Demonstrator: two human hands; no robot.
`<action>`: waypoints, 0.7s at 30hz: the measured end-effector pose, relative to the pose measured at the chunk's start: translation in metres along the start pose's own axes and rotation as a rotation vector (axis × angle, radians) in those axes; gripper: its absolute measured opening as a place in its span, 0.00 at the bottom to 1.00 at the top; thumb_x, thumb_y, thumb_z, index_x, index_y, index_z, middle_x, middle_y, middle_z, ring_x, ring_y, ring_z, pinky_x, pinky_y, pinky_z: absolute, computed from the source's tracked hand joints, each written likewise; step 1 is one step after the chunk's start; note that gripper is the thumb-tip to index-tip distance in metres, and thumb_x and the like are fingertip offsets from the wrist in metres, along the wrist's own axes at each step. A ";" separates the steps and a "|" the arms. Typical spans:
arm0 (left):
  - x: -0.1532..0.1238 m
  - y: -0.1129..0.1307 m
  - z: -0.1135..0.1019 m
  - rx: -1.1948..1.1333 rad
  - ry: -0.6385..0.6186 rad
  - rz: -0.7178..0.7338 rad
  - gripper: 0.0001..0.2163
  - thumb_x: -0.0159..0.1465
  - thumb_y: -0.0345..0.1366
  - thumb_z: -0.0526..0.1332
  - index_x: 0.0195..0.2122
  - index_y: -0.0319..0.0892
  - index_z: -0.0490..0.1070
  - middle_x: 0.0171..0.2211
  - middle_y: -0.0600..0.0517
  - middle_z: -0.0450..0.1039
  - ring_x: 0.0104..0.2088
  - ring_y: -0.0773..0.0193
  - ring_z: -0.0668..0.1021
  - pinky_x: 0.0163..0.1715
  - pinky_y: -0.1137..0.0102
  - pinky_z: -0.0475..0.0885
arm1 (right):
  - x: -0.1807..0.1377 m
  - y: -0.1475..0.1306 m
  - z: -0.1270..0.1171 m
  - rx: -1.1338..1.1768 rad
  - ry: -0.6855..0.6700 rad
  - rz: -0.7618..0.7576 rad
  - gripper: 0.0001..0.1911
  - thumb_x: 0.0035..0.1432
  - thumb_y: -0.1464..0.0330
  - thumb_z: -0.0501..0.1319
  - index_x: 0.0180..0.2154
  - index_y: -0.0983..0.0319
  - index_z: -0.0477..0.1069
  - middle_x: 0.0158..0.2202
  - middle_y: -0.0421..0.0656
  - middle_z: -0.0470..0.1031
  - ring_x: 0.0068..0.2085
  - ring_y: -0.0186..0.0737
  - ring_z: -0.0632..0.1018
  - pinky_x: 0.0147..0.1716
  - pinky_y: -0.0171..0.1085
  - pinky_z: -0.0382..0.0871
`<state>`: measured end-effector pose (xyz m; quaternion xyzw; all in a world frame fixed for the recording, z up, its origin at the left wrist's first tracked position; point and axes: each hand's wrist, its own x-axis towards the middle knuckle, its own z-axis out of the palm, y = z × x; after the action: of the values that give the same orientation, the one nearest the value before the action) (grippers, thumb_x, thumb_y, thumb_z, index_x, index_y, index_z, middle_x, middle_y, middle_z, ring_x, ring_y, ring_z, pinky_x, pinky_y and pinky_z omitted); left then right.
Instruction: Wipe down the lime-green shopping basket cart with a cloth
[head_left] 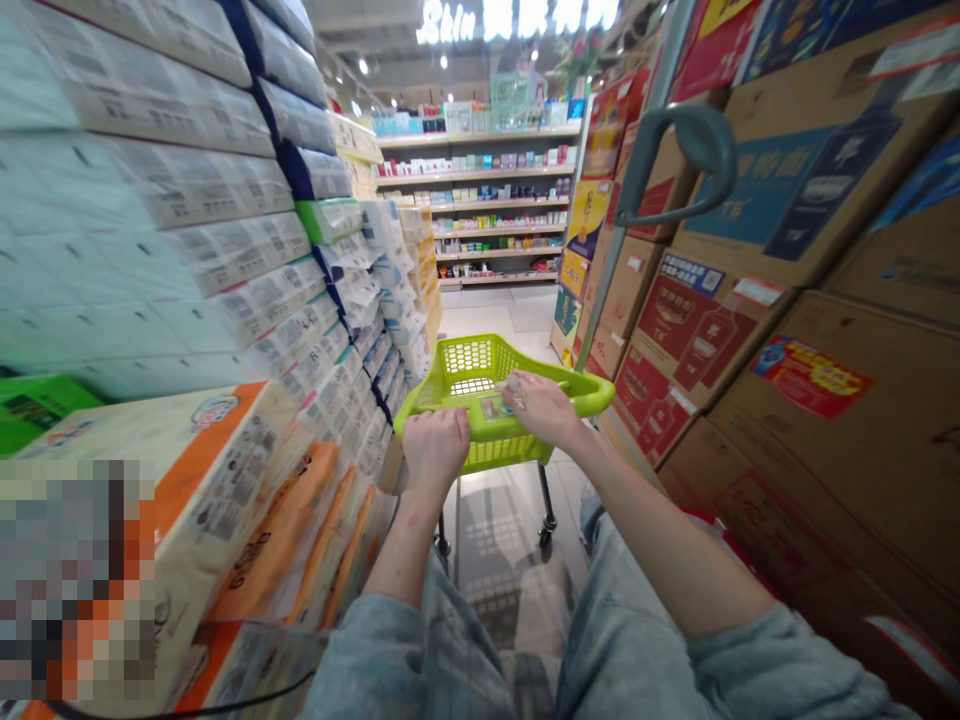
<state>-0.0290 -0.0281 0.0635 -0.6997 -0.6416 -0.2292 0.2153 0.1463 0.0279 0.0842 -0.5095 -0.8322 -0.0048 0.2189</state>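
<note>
A lime-green plastic shopping cart stands straight in front of me, with a mesh basket and dark metal legs on casters. My left hand is closed round the left part of its handle bar. Over the middle of the handle lies my right hand, palm down, its fingers stretched towards the left across the bar. The fingertips look blurred. Beside them a small label panel shows on the handle. The floor of the basket shows through its grid.
Stacked tissue packs rise along the left, with orange-and-white packs nearer me. Cardboard cartons line the right, close to a post with a grey-green loop handle. Product shelves stand across the aisle's end.
</note>
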 end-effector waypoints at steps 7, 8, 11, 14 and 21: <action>-0.003 0.016 0.003 -0.025 0.013 -0.045 0.23 0.68 0.39 0.42 0.27 0.39 0.73 0.26 0.45 0.76 0.28 0.58 0.74 0.30 0.64 0.54 | -0.006 0.019 -0.007 -0.036 -0.018 0.272 0.24 0.66 0.57 0.42 0.50 0.64 0.67 0.46 0.50 0.73 0.45 0.44 0.74 0.43 0.39 0.65; -0.003 0.017 0.003 -0.020 0.011 -0.053 0.23 0.68 0.39 0.42 0.26 0.39 0.73 0.26 0.45 0.76 0.28 0.57 0.74 0.30 0.64 0.55 | -0.009 0.013 -0.005 -0.052 0.023 0.243 0.23 0.66 0.58 0.43 0.48 0.65 0.68 0.46 0.51 0.73 0.46 0.45 0.73 0.45 0.40 0.64; -0.004 0.021 0.001 -0.001 0.004 -0.064 0.23 0.68 0.38 0.42 0.27 0.39 0.74 0.25 0.44 0.75 0.28 0.57 0.74 0.30 0.64 0.55 | -0.016 -0.015 0.003 -0.054 0.129 0.079 0.22 0.65 0.59 0.45 0.47 0.66 0.69 0.48 0.52 0.72 0.51 0.46 0.70 0.54 0.44 0.56; -0.004 0.021 -0.001 0.011 -0.012 -0.056 0.22 0.68 0.38 0.42 0.27 0.39 0.73 0.25 0.44 0.75 0.28 0.57 0.74 0.30 0.64 0.55 | -0.014 -0.042 0.008 -0.007 0.147 -0.061 0.23 0.65 0.59 0.44 0.48 0.65 0.69 0.49 0.51 0.72 0.52 0.45 0.68 0.57 0.45 0.51; -0.004 0.017 -0.003 0.007 -0.007 -0.022 0.22 0.67 0.38 0.42 0.27 0.39 0.73 0.25 0.44 0.75 0.28 0.57 0.74 0.29 0.64 0.55 | 0.018 -0.032 -0.004 -0.008 -0.177 -0.024 0.29 0.66 0.57 0.37 0.39 0.61 0.73 0.40 0.48 0.77 0.43 0.42 0.76 0.42 0.38 0.64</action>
<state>-0.0121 -0.0345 0.0630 -0.6926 -0.6506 -0.2268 0.2133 0.1133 0.0267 0.1015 -0.4989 -0.8542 0.0340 0.1425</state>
